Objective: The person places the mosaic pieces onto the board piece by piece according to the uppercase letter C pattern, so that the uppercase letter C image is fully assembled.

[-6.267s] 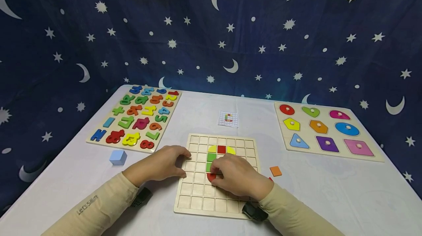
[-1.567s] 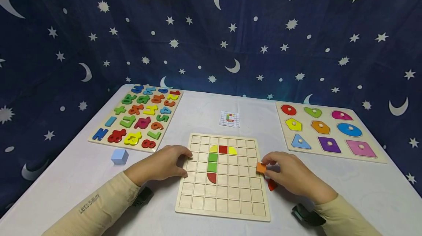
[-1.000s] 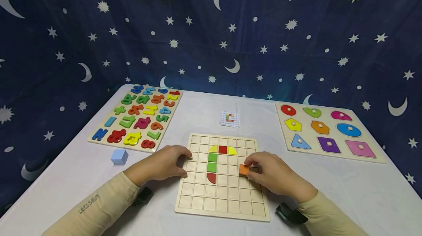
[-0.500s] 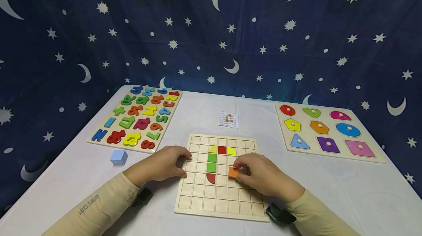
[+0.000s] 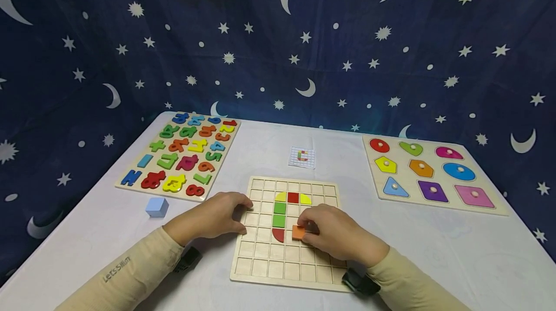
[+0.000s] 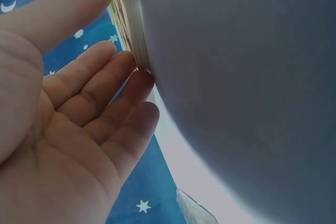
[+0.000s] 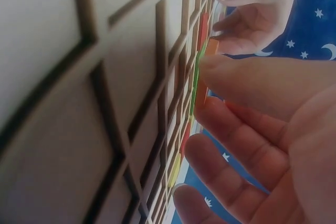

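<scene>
A wooden grid board (image 5: 256, 266) lies on the table in the head view. Set into its cells are a red square tile (image 5: 293, 197), yellow quarter-round tiles (image 5: 306, 199), two green square tiles (image 5: 279, 221) and a red quarter-round tile (image 5: 278, 235). Between thumb and index finger, my right hand (image 5: 334, 231) pinches an orange square tile (image 5: 298, 232) just right of that red quarter-round; the tile also shows in the right wrist view. My left hand (image 5: 215, 214) steadies the board's left edge, its thumb and fingertips touching it with fingers fairly straight.
Behind the grid board lies a small printed pattern card (image 5: 301, 157). A number puzzle board (image 5: 149, 160) and a light blue cube (image 5: 157, 207) are at left. At right sits a knobbed shape puzzle board (image 5: 401, 169). A starry dark cloth (image 5: 260, 35) hangs behind the table.
The right hand, earlier at the red quarter-round tile, picked up the orange square tile right of the board and carried it left over the grid. The left hand stays at the board's edge.
</scene>
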Demonstrator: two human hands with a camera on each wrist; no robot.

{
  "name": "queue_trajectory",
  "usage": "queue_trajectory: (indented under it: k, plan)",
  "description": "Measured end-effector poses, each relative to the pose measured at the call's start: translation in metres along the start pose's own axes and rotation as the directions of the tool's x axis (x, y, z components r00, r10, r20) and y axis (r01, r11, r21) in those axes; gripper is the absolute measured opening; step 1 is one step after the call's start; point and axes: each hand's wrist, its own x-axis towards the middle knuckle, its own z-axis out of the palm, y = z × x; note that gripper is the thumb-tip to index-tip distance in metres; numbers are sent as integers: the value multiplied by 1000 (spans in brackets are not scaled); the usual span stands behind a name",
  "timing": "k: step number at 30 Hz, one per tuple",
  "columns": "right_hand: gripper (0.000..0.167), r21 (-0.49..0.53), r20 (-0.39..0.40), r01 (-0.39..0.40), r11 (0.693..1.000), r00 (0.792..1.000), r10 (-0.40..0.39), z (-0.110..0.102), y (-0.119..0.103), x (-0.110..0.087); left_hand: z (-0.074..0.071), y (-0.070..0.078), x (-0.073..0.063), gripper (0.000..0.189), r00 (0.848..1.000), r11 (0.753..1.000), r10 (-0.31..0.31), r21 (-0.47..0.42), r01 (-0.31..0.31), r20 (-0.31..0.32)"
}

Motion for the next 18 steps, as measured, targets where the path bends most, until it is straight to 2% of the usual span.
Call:
queue_trajectory:
  k: [8, 18]
  plan:
    - [16, -24, -8, 20, 1000, 1000, -20, 2, -2, 4, -1, -2, -1, 46, 1000, 1000, 20, 13, -20, -2]
    - [16, -22, -5, -2, 1000, 1000, 2, 4, 0, 9, -1, -1, 0, 47, 1000, 1000, 13, 16, -13, -1]
